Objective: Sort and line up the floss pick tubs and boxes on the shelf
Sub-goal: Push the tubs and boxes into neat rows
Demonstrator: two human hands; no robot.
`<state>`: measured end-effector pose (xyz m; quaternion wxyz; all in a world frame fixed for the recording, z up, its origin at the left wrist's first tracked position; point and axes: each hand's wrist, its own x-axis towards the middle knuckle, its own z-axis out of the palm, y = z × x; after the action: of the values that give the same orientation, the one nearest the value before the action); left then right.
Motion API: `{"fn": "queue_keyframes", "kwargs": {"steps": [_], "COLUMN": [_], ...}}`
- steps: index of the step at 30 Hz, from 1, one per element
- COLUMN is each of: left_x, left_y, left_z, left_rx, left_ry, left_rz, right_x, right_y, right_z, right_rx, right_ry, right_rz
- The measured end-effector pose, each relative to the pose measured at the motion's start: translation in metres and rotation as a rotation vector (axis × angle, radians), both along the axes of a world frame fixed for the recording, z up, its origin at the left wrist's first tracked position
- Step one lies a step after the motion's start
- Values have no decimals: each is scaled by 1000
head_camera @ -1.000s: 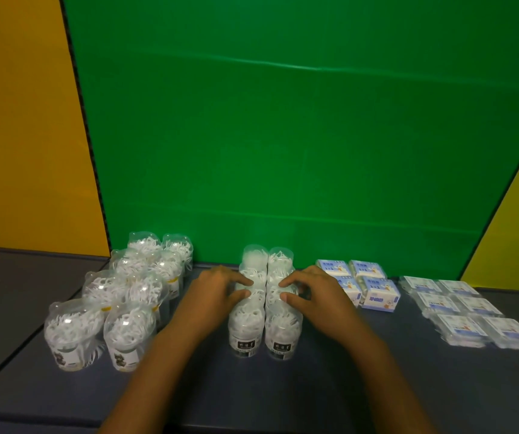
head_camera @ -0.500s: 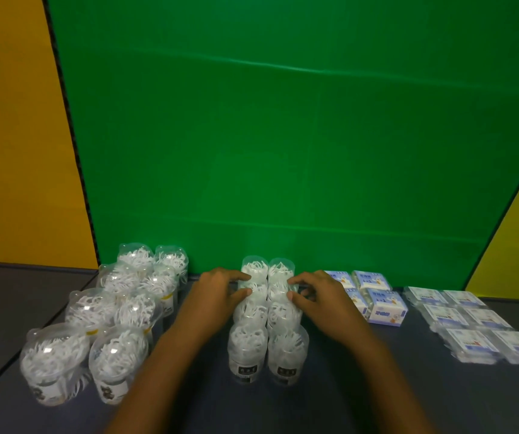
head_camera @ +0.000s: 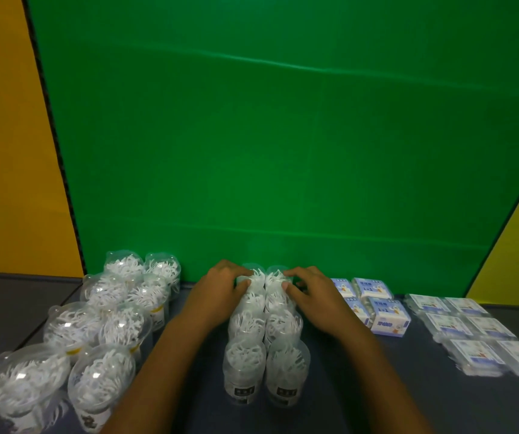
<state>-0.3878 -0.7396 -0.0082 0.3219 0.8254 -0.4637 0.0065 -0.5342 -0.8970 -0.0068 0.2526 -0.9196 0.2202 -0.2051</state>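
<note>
The double row of slim floss pick tubs (head_camera: 266,333) stands mid-shelf, running back toward the green wall (head_camera: 283,136), and since a second ago both hands have slid from its middle to the rearmost pair. The left hand (head_camera: 220,292) and right hand (head_camera: 311,292) cup those back tubs from either side, fingers curled against them. Wider tubs (head_camera: 95,324) stand left, blue boxes (head_camera: 374,305) and flat packs (head_camera: 477,330) right.

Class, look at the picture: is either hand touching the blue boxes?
No. Both the left hand and right hand rest on the middle tubs; the blue boxes lie apart.
</note>
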Motion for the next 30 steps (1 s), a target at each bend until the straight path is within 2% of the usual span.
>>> {"fn": "queue_keyframes", "kwargs": {"steps": [12, 16, 21, 30], "left_x": [1, -8, -34, -113], "left_y": [6, 10, 2, -50], "left_z": [-4, 5, 22, 32], "left_rx": [4, -19, -52, -32], "left_ry": [-5, -59, -138, -200], "left_rz": [30, 57, 50, 32], "right_x": [-1, -15, -47, -114], "right_y": [-1, -6, -27, -86], "right_z": [-5, -3, -3, -6], "right_rx": [8, -32, -113, -117], "right_ry": [-14, -50, -57, -39], "right_rz": [29, 3, -53, -33]}}
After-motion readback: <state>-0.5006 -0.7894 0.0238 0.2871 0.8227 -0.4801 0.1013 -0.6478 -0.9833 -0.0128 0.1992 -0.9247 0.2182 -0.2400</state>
